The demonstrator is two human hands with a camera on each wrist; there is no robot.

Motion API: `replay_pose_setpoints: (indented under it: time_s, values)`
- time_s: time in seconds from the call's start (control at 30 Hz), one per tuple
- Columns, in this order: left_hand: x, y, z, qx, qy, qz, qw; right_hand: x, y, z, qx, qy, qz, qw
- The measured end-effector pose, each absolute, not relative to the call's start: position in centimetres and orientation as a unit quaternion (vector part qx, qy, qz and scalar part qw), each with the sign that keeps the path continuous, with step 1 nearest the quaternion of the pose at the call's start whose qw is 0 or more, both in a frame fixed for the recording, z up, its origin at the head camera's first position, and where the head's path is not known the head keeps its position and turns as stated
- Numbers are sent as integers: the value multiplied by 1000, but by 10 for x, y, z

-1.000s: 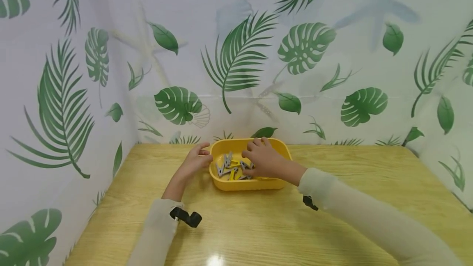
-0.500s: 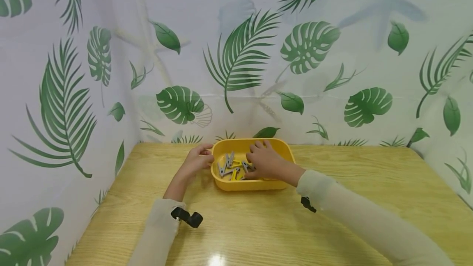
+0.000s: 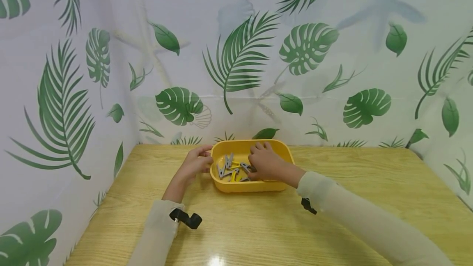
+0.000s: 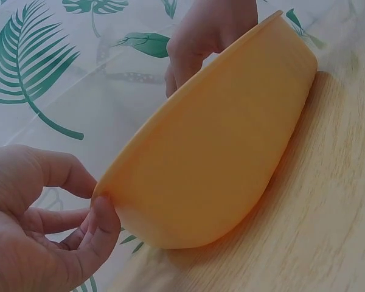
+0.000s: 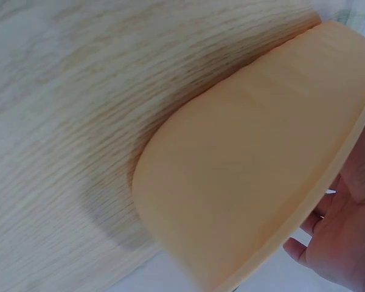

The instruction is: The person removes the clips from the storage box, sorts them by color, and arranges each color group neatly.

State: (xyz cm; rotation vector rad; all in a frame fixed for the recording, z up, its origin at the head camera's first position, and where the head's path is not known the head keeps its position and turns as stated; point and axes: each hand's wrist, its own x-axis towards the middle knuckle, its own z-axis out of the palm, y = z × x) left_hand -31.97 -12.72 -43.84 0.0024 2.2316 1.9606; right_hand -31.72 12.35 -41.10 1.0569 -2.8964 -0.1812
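A yellow plastic basket (image 3: 251, 186) stands on the table with several grey and yellow clothespins (image 3: 230, 167) in its left half. At its left end my left hand (image 3: 194, 162) pinches the rim; the left wrist view shows thumb and finger (image 4: 103, 213) on either side of that edge. My right hand (image 3: 269, 162) reaches down into the basket's right half, back of the hand up and fingers bent, its thumb beside a grey clothespin (image 3: 245, 167). What lies under this palm is hidden. In the right wrist view the right hand (image 5: 350, 237) shows partly behind the rim.
The wooden table (image 3: 240, 229) backs onto a white wall cloth (image 3: 325, 106) printed with green leaves, close behind the basket. Another cloth wall (image 3: 111, 134) runs along the left side. Black straps with camera mounts (image 3: 186, 218) sit on both wrists.
My right hand has shifted slightly to the right inside the basket, with its fingers bending further down. The left hand keeps to the basket's left rim.
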Motion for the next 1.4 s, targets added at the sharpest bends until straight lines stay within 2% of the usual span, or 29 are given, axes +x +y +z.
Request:
replay_pose_setpoints:
  time_s: [0.17,0.37,0.43,0.7,1.1,1.4]
  values:
    - [-319,-127,-437,-3,746,660,88,-316,125,-410,344,-937,-50,36]
    - [-320,-127,-439,-1,747,658,92,-311,131,-403,358,-928,-39,95]
    - [-320,-127,-439,-1,748,657,94,-308,134,-401,360,-927,-36,97]
    - [-320,-127,-438,-5,748,656,99,-304,137,-399,349,-936,-29,46]
    - [-322,-126,-439,-1,744,659,105,-311,135,-408,357,-932,-40,53]
    - [-322,-128,-438,-7,742,662,108,-309,135,-410,369,-924,-30,99]
